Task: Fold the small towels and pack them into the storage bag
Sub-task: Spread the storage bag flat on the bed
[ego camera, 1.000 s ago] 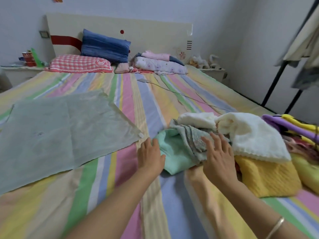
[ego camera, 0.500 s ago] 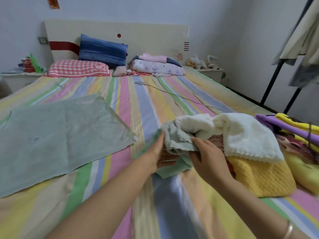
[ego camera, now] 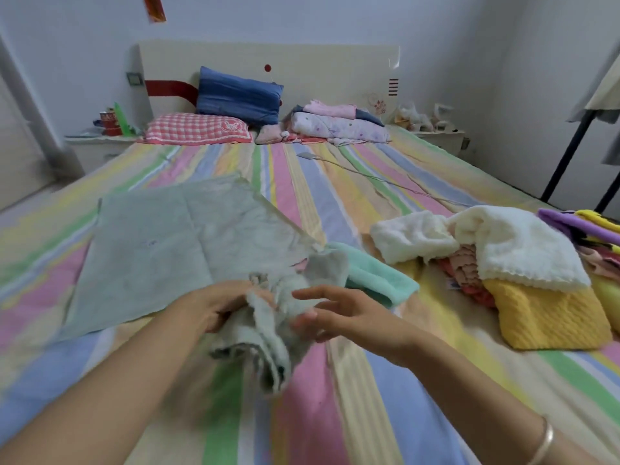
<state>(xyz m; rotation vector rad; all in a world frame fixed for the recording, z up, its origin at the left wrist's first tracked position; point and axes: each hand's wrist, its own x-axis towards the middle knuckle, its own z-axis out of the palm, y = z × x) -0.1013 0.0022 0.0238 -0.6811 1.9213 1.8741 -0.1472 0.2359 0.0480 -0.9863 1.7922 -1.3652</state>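
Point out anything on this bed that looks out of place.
A thin cable trails loose across the striped bed, odd beside laundry. The towels at right lie in a jumbled heap, a white towel slumped over a yellow towel. The left hand holds a crumpled grey towel.

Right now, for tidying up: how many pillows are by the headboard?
2: blue pillow leaning on the headboard, red-checked pillow flat in front; bedding may hide more.

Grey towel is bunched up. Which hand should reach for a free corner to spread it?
Right, likely. The left hand grips the bunched grey towel, anchoring it. The right hand has straight fingers that only touch it, so it is free to move.
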